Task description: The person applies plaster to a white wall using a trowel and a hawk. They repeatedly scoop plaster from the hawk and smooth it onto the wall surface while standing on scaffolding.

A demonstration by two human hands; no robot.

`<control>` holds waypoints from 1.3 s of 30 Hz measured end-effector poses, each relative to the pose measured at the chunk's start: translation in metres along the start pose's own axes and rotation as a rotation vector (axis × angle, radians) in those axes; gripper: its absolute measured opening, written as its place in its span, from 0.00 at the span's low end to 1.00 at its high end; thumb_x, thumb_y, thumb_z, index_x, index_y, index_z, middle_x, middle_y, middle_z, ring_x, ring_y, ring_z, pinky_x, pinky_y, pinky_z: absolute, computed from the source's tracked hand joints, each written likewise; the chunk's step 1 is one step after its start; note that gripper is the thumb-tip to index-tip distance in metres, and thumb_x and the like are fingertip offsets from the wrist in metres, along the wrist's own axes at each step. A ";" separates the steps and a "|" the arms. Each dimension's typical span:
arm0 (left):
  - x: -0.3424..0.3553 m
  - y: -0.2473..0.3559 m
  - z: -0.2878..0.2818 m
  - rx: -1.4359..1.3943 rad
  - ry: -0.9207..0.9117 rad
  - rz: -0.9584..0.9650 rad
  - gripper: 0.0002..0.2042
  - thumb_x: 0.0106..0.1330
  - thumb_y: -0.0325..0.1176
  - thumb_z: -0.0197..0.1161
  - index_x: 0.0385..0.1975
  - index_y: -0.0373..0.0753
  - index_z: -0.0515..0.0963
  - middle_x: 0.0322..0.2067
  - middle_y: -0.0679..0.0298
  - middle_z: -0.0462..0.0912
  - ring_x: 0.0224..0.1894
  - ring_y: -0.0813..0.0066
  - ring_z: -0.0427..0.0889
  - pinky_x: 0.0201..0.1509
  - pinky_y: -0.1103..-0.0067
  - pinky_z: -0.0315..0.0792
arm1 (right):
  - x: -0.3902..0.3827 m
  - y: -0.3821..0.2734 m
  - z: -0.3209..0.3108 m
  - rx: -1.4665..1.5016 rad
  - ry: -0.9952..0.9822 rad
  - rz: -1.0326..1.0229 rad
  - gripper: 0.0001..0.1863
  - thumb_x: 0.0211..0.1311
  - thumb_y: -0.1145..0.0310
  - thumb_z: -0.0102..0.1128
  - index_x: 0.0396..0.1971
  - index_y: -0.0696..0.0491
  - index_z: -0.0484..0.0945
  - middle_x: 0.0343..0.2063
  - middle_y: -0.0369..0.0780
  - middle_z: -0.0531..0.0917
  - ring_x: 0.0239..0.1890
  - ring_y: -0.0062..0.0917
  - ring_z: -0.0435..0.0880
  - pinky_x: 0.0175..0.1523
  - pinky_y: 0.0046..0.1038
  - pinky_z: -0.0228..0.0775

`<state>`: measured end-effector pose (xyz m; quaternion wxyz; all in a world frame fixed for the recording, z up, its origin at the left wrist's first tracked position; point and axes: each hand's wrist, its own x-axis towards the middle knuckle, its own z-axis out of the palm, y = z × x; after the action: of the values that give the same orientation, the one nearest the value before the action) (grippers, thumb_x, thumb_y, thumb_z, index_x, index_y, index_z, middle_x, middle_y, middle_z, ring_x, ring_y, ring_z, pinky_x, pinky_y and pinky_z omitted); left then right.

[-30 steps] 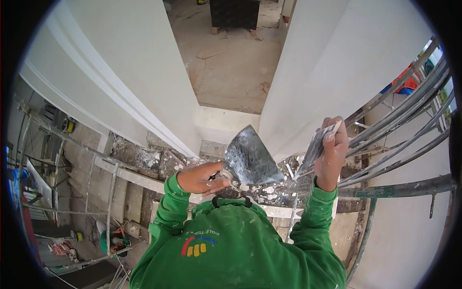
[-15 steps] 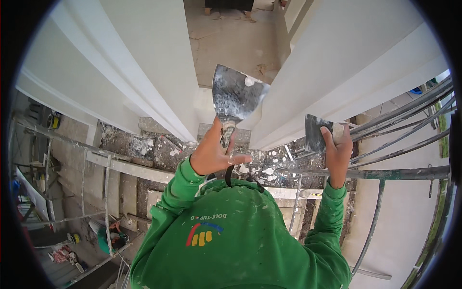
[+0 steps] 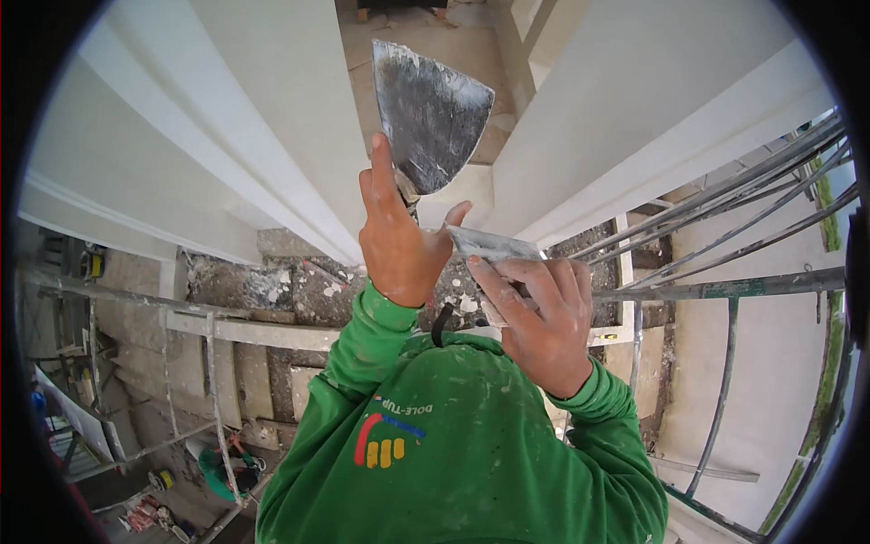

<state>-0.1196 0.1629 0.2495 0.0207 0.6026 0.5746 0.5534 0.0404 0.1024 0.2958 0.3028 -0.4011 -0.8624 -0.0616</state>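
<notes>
My left hand [image 3: 399,240] grips a wide putty knife [image 3: 430,118] by its handle. Its fan-shaped blade points up and away from me, smeared grey and white, and my index finger lies against the blade's base. Just right of it, my right hand [image 3: 548,317] is closed round a smaller putty knife [image 3: 494,243], whose flat blade is tilted toward my left hand. The small blade's tip is close to my left thumb; I cannot tell whether they touch. Most of the small knife's handle is hidden by my fingers.
Pale wall faces [image 3: 634,100] rise on both sides of an opening ahead. Metal scaffold rails [image 3: 734,283] run at right and left. White-spattered planks and debris [image 3: 245,281] lie below. Down at the lower left is a person in green [image 3: 216,471].
My right hand has moved left and inward with the small putty knife, now near my left hand. The wide putty knife has risen farther ahead, and the white lump on its blade no longer shows.
</notes>
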 end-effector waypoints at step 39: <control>-0.029 -0.038 -0.039 -0.466 -0.473 -0.257 0.34 0.61 0.32 0.64 0.66 0.36 0.55 0.44 0.44 0.74 0.44 0.53 0.78 0.46 0.67 0.73 | -0.020 0.063 -0.017 0.327 0.586 0.585 0.15 0.62 0.61 0.64 0.34 0.59 0.75 0.26 0.31 0.73 0.27 0.12 0.67 0.32 0.16 0.60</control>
<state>-0.1641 0.1316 0.2211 0.3593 0.6161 0.4833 0.5076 0.1045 0.1258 0.2889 0.5985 -0.5406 -0.5889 0.0529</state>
